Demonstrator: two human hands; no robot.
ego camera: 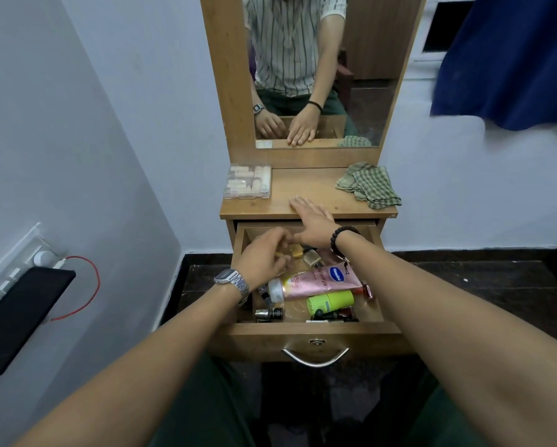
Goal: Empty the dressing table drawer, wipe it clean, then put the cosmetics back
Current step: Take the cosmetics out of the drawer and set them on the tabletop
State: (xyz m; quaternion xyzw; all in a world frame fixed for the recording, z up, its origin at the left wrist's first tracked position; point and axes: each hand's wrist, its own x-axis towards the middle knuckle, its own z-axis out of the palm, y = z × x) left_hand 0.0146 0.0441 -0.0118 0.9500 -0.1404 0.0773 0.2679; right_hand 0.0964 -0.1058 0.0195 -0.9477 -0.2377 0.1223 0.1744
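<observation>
The dressing table (306, 188) stands against a pale wall, its mirror (319, 75) above and its drawer (309, 333) pulled fully out toward the person. The drawer remains well stocked; by my judgement the emptying is at an early stage, with wiping and restocking wholly outstanding.

Contents noted, largest first: a pink lotion tube (315, 283) lying across the middle, a green roll-on (330, 301) just in front of it, and several small dark bottles (270, 312) along the front and left side. Small amber items sit near the back, too small to identify.

The left hand (264, 256) reaches into the back left of the drawer, fingers curled inward over the small items; whether it grips one cannot be determined. The right hand (312, 221) lies with fingers straight and spread, flat on the front edge of the tabletop, holding nothing.

On the tabletop: a clear plastic box (248, 182) at the rear left, a checked cloth (369, 183) crumpled at the rear right, presumably the wiper, untouched.

Room: dark tiled floor, blue curtain (509, 59) at upper right, a dark phone (22, 314) charging on a red cable at the left wall sockets.
</observation>
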